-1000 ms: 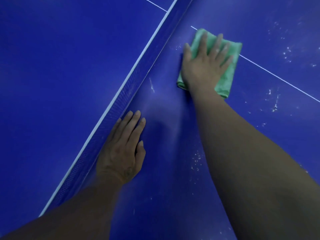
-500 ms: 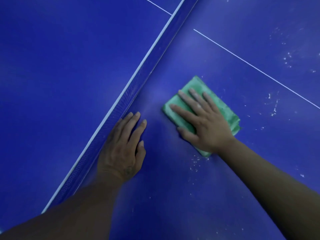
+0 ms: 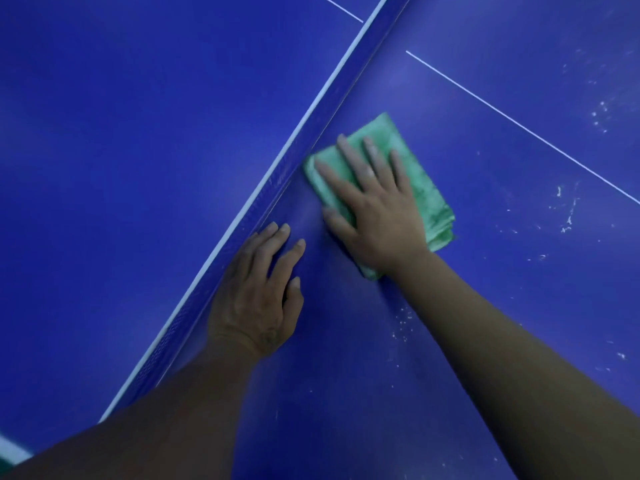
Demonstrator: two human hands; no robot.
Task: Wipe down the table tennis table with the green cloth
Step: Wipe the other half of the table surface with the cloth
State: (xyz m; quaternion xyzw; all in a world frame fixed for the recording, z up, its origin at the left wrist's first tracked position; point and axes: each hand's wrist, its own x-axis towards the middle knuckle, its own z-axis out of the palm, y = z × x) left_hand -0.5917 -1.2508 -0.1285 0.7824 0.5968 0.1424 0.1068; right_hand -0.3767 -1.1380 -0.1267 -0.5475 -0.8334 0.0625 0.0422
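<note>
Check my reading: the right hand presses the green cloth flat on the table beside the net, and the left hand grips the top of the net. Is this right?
Not quite. The left hand does not grip the top of the net; it rests flat on the table beside the net, fingers straight. The right hand does press the green cloth flat, as the head view shows.

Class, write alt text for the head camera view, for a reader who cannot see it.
A person's right hand presses a folded green cloth flat on a blue table tennis table, close to the net. The left hand rests flat beside the net; white specks dot the surface further right.
</note>
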